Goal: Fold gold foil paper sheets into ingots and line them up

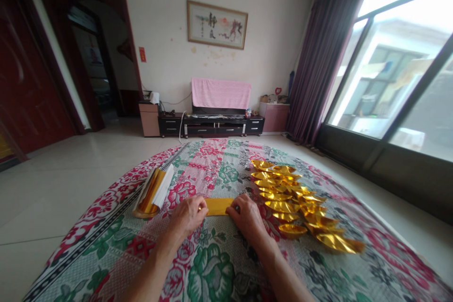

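Two bare hands are apart over a floral cloth (212,271): the left hand (187,217) pinches one end of a gold foil strip (216,206), the right hand (247,219) the other. Flat between them, the strip looks to be at a folding or creasing step; a further crease would call for aligned edges and even finger pressure. Curled fingers hide both its ends and any fold there. To the right, gold foil ingots (292,231) overlap too much to count surely; to the left lies a stack of gold and white sheets (155,191), its base hard to make out. Beyond, a pink towel (221,93) covers most of something dark on a black cabinet (215,129), and glare blurs the view through the window (389,80).
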The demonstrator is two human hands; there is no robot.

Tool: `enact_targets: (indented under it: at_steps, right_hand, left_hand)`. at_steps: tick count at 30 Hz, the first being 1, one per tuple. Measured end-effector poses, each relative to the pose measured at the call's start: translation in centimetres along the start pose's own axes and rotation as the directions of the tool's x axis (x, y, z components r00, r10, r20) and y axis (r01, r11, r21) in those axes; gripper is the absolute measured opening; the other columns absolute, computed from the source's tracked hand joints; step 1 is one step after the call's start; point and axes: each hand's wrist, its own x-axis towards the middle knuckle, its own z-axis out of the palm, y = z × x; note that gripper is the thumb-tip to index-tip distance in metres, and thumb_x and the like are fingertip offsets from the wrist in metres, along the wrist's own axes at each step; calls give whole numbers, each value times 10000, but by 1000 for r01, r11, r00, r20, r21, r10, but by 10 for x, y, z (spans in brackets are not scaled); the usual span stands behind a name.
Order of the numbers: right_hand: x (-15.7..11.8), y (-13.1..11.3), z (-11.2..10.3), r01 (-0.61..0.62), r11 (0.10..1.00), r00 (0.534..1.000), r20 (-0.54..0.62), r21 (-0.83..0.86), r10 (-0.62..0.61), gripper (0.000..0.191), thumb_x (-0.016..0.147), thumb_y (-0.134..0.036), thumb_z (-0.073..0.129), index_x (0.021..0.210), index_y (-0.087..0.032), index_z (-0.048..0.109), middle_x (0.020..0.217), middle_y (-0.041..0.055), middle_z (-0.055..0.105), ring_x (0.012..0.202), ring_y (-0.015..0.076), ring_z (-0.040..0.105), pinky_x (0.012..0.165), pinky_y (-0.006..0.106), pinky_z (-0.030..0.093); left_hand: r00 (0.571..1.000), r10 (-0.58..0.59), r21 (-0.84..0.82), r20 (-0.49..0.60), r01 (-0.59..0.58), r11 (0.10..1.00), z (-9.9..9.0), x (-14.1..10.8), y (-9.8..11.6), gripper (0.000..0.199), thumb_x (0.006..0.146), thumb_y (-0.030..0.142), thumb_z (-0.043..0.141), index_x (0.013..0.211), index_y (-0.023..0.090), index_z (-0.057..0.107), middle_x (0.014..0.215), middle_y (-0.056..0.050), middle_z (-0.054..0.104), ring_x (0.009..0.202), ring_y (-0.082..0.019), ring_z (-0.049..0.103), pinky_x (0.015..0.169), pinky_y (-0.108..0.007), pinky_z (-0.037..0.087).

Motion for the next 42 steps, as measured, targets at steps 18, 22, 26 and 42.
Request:
enact_targets:
  at_steps: [18, 22, 26, 42]
  right_hand:
    - [-2, 6, 7, 23, 999, 1000, -22, 42, -23, 131, 752, -188, 575, 622, -178, 572, 787, 33, 564, 761, 138, 543, 707, 219, 402]
    - [-4, 3, 8, -5, 1000, 1000, -6, -2, 5, 120, 769, -193, 557, 651, -178, 575, 815, 39, 561, 769, 138, 547, 712, 219, 397]
    - [-5, -2, 10, 15, 998, 1000, -1, -64, -15, 112, 807, -188, 507, 744, -186, 600, 859, 45, 559, 812, 140, 545, 722, 216, 383]
    - [-11, -11, 10, 51, 978, 998, 36, -203, -45, 199, 865, -201, 445, 819, -230, 637, 862, 35, 570, 805, 153, 491, 705, 253, 303]
  left_hand:
    - [1000, 20, -46, 8, -19, 999, -5, -1, -14, 110, 726, 211, 520, 775, 208, 618, 766, 10, 592, 698, -104, 536, 641, -196, 359]
    - [998, 57, -6, 4, -57, 998, -6, -4, -9, 137, 752, 200, 496, 797, 225, 623, 771, 10, 573, 727, -113, 535, 659, -206, 356]
    - [997, 71, 4, 0, -71, 997, -5, -7, -7, 178, 786, 198, 468, 808, 244, 638, 801, 5, 576, 785, -123, 539, 708, -214, 362]
    - [995, 85, -18, -52, -86, 996, 4, -12, -9, 243, 844, 216, 452, 860, 252, 691, 801, -9, 578, 821, -128, 540, 774, -215, 366]
